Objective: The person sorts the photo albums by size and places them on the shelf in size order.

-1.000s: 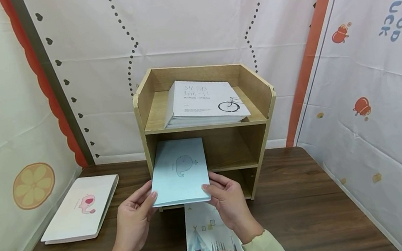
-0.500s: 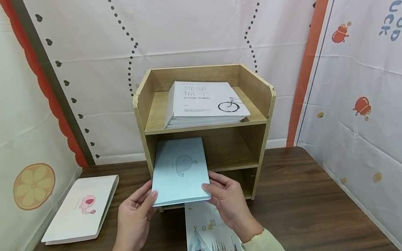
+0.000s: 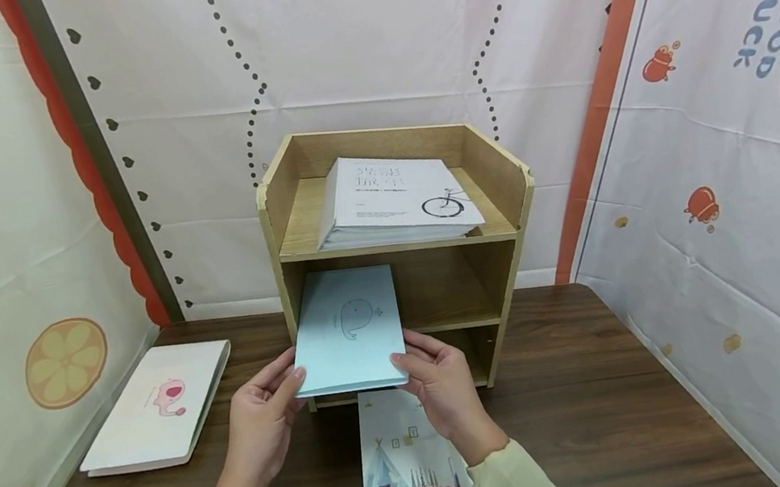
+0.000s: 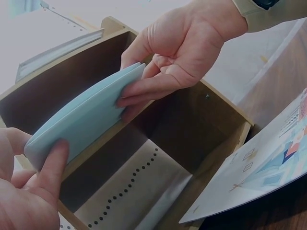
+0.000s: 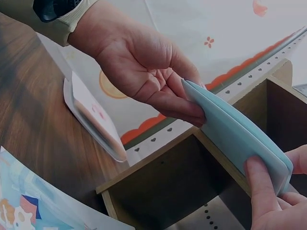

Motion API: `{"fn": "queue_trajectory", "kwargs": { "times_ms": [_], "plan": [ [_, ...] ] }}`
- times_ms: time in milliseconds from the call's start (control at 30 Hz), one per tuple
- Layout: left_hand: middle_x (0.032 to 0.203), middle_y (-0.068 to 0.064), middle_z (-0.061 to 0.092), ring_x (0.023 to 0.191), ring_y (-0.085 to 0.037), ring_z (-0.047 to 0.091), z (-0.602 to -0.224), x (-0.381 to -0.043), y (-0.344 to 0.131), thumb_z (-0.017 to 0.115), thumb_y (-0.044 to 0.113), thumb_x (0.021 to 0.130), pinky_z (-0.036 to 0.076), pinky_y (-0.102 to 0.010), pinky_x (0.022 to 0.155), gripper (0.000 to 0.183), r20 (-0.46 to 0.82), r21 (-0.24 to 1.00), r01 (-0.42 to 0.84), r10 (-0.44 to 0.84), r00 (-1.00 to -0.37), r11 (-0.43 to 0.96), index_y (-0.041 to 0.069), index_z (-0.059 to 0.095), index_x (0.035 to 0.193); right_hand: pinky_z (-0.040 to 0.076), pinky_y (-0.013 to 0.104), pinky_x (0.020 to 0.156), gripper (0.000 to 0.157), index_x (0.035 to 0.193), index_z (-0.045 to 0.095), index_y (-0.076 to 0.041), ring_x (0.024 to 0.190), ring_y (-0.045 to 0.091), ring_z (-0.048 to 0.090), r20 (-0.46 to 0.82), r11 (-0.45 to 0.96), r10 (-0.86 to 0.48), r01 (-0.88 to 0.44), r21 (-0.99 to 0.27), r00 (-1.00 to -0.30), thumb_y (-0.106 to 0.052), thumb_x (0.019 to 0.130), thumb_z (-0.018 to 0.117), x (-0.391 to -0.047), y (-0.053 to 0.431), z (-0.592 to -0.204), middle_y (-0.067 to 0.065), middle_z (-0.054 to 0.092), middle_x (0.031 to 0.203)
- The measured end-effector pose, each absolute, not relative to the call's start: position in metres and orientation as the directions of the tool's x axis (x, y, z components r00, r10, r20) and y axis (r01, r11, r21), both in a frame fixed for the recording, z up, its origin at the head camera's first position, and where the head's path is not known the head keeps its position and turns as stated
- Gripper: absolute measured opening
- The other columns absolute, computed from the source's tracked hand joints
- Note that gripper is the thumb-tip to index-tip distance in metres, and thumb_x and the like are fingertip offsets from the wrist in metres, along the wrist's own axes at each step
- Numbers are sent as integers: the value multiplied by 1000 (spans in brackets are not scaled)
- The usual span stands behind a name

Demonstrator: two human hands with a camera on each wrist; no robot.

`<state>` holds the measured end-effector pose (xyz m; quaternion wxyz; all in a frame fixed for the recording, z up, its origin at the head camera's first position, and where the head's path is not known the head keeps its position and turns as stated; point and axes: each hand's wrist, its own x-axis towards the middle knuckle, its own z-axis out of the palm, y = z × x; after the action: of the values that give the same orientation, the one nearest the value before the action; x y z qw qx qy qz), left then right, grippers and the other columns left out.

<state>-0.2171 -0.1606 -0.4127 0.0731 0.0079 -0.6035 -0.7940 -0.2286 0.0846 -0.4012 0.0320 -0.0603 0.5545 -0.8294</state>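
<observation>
A light blue notebook [image 3: 348, 334] with a whale drawing is held level by both hands. Its far end reaches into the middle compartment of a wooden shelf [image 3: 401, 248], while its near end sticks out in front. My left hand [image 3: 262, 434] pinches the near left corner, thumb on the cover and fingers beneath. On the opposite corner my right hand [image 3: 448, 395] has the same grip. From the left wrist view, the notebook's edge [image 4: 86, 117] shows slightly parted covers, and the fingers [image 4: 148, 91] of the right hand lie under it.
On the shelf's top lies a thick white stack of books [image 3: 399, 198] with a bicycle print. A white notebook [image 3: 157, 406] with a pink elephant rests at the table's left. Below my hands is a book [image 3: 406, 465] with a tent picture. Printed cloth [image 3: 372, 34] surrounds the table.
The blue notebook and both hands have shifted very slightly forward, toward the shelf. Both grips stay the same, and the other books have not moved.
</observation>
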Motion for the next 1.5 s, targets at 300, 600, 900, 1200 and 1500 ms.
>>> {"fn": "queue_trajectory", "kwargs": {
  "times_ms": [300,600,900,1200,1500],
  "plan": [
    [107,9,76,95,-7,74,-414,-219,-161,68,9,99,62,-25,84,54,113,951,144,-125,-986,-273,-6,49,147,62,32,90,56,148,49,2,110,20,73,68,-377,-127,-15,-926,-990,-6,97,69,-232,85,-403,24,59,144],
    [107,9,76,95,-6,74,-414,-221,-164,68,11,100,62,-23,84,55,128,952,151,-101,-987,-265,-7,47,148,61,33,91,57,148,49,1,113,22,72,75,-341,-137,-24,-940,-988,-8,97,70,-234,86,-403,24,58,145],
    [116,7,72,99,-4,70,-417,-222,-172,67,8,100,61,-20,85,60,157,957,155,-8,-987,-245,-8,41,151,61,32,93,67,148,51,-2,115,20,70,115,-231,-168,-74,-970,-979,-9,88,80,-236,90,-408,22,59,144],
    [126,6,68,113,-8,69,-424,-223,-176,69,-9,92,58,-22,93,71,217,939,188,72,-973,-287,-13,33,153,61,28,91,81,152,46,-5,117,26,70,130,-144,-214,-100,-984,-968,-10,82,87,-234,93,-408,20,54,150],
    [129,8,67,114,-5,68,-427,-225,-180,69,-15,88,58,-20,92,76,267,930,223,118,-956,-293,-15,29,153,62,28,86,88,157,40,-9,106,17,72,135,-117,-257,-108,-987,-957,-4,82,86,-232,95,-410,17,46,157]
  ]
}}
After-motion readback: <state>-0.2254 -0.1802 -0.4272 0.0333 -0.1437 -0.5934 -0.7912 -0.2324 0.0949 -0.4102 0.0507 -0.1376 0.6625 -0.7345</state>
